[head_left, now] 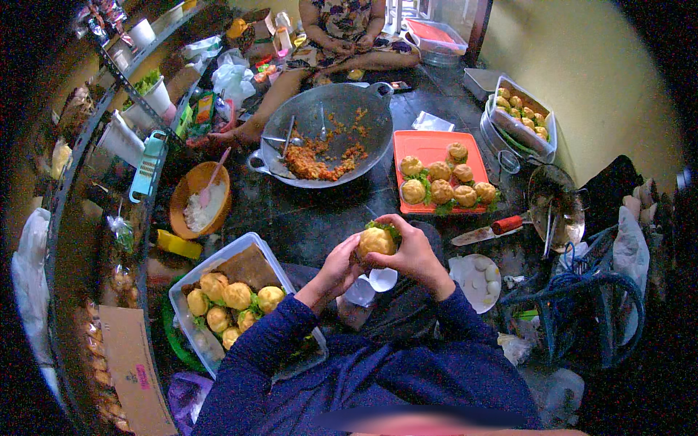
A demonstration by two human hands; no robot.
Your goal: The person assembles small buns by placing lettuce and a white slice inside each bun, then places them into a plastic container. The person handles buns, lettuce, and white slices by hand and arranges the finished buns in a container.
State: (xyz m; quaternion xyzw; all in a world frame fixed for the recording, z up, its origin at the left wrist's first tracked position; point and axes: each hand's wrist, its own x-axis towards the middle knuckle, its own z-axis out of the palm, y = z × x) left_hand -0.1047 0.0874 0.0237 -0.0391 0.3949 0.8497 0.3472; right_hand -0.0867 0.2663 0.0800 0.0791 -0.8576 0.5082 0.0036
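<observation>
Both of my hands hold one round golden fried bun (376,240) with a green leaf tucked behind it, just above my lap. My left hand (339,264) cups it from the left side and below. My right hand (414,251) wraps over its top and right side. Straight ahead, an orange tray (429,145) carries several more filled buns on green leaves. At my left knee stands a clear plastic box (190,283) with several plain golden buns. A big grey wok (371,116) holding orange-red filling and spoons sits further ahead.
Across the wok a person (342,33) sits on the floor. A brown bowl (182,196) of white shreds with a pink spoon stands left. A red-handled knife (483,231), a small white plate (474,272), a lidded pan (556,200) and a box of buns (523,116) lie right.
</observation>
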